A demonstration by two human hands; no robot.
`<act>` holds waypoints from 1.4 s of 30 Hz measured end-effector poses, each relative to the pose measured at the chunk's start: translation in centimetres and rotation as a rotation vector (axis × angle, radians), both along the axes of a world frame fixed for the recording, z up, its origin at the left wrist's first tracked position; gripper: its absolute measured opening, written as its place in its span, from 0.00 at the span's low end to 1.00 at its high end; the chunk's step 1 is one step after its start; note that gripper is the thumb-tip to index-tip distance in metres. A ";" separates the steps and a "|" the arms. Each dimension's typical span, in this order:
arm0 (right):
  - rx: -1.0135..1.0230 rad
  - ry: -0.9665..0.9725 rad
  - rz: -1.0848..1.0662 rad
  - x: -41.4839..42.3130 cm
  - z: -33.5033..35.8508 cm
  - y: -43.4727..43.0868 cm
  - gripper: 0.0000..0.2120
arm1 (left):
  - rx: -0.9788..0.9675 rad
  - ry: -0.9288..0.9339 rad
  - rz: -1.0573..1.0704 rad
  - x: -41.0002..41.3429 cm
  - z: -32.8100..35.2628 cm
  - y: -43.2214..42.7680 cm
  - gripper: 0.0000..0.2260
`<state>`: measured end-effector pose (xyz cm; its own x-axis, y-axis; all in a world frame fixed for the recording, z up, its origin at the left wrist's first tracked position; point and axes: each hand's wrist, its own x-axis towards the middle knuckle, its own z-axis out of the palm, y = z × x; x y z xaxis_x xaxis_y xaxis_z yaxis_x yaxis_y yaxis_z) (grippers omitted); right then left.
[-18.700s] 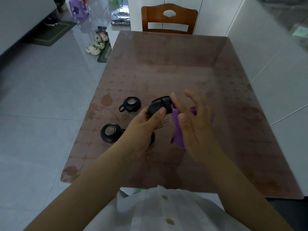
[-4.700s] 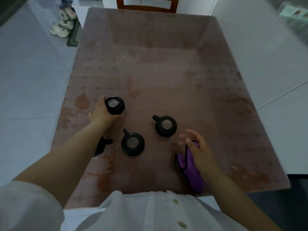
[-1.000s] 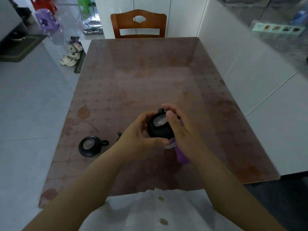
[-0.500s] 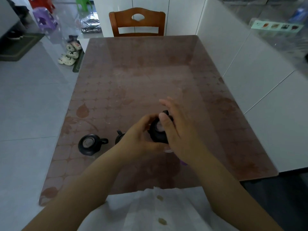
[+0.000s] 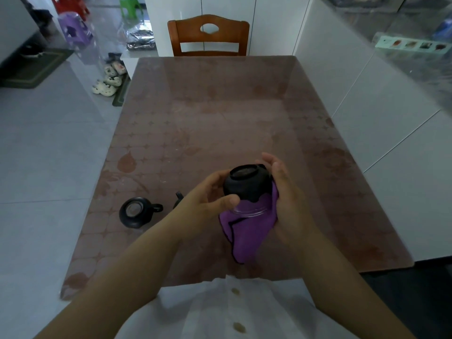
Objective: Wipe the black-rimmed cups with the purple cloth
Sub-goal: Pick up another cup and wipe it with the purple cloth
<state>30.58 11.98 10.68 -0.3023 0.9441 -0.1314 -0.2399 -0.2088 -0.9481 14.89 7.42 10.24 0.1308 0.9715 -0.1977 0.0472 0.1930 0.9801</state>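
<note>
We hold cup [image 5: 247, 184] above table [image 5: 208, 118]: left hand [image 5: 208, 204] on its left, cloth [image 5: 247, 231] in right hand [image 5: 288, 204] opposite. Second cup [image 5: 135, 211] on table, leftward; chair [image 5: 208, 35] behind.

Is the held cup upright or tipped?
Tipped. The cup has its black mouth leaning away from the camera; its clear base sits against the purple cloth.

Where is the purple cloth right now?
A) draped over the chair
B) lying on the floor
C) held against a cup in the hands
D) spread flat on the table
C: the purple cloth hangs under the cup, which the left hand grips, against the right hand.
</note>
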 end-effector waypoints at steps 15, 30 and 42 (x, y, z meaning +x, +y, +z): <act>0.251 -0.082 -0.090 -1.6 -0.6 0.2 0.18 | -0.012 -0.097 0.310 2.8 0.3 0.5 0.30; 0.433 -0.416 0.140 -1.7 2.3 2.6 0.33 | 0.028 -0.066 0.215 1.1 0.8 1.8 0.24; 0.001 0.214 0.071 -1.5 0.2 3.7 0.31 | 0.012 -0.122 0.151 0.0 1.5 3.0 0.30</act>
<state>29.03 15.63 10.91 -0.3886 0.9197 -0.0565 -0.4205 -0.2316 -0.8772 14.88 10.45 11.72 0.0054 0.9841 -0.1775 -0.1010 0.1772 0.9790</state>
